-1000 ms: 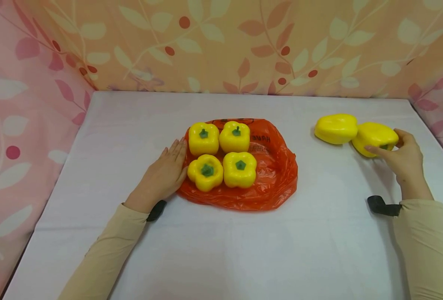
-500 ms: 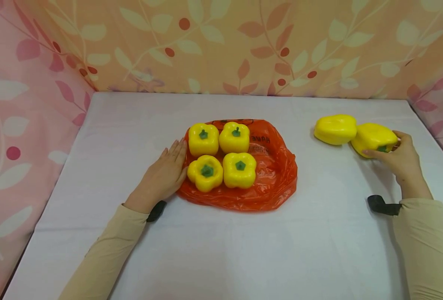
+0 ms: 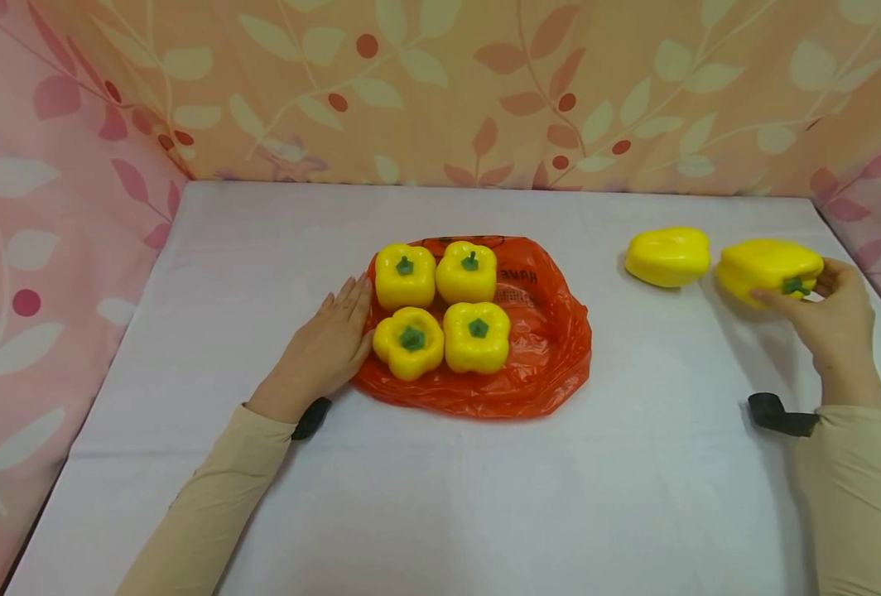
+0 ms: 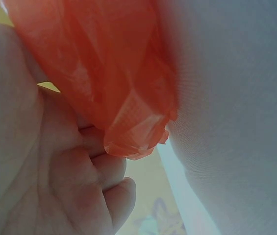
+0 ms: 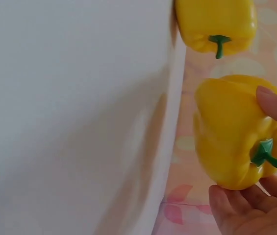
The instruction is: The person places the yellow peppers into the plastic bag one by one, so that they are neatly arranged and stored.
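My right hand (image 3: 834, 319) holds a yellow bell pepper (image 3: 768, 266) by its stem end, thumb on one side and fingers on the other. The right wrist view shows this pepper (image 5: 236, 129) raised off the table, its green stem toward the palm. To its left a second yellow pepper (image 3: 667, 257) lies on its side. My left hand (image 3: 324, 352) lies with straight fingers along the left edge of a red plastic bag (image 3: 545, 348). Several yellow peppers (image 3: 478, 338) stand upright on the bag's left half, stems up. In the left wrist view the crumpled bag (image 4: 109, 73) touches the fingers.
A white cloth (image 3: 440, 497) covers the table. Patterned curtains (image 3: 426, 91) hang behind it and at both sides. A black wrist strap piece (image 3: 779, 415) sticks out by the right sleeve, another black piece (image 3: 311, 419) by the left.
My right hand has lifted its pepper and moved it right, away from the lying pepper it was touching. My left hand and the bag have stayed in place.
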A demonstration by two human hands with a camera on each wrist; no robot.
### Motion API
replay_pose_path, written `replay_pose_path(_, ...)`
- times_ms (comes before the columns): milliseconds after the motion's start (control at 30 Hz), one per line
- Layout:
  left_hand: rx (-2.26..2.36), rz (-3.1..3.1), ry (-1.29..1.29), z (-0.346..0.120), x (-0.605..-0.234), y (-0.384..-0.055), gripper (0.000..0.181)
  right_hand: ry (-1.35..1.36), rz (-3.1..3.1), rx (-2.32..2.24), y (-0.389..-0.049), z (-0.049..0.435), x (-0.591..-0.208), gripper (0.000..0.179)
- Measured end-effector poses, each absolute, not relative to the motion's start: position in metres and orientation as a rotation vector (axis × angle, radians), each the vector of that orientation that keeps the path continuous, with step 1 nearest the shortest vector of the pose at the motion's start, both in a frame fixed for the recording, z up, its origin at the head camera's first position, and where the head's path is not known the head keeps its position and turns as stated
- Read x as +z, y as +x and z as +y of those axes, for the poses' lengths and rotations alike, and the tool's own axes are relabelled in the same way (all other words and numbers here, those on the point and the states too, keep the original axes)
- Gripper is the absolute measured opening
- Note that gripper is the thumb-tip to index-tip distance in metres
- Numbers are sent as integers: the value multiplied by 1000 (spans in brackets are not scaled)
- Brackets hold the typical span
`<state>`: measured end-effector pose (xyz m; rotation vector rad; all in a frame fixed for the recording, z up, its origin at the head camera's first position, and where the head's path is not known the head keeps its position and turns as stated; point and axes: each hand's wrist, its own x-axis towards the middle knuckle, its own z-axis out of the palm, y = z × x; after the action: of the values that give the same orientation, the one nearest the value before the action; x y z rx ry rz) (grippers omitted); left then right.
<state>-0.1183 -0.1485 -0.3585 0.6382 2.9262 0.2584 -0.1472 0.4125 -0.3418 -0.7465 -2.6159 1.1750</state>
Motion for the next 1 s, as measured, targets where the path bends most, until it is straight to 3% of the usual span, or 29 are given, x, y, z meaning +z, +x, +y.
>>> replay_pose_path(700, 269, 2939, 659, -149, -360, -120, 63, -572, -2409, 1169, -134, 370, -294, 64)
replay_pose_path(1000, 270, 2938, 656, -150, -360, -119, 63, -282, -2320, 1179, -128, 338, -278, 57)
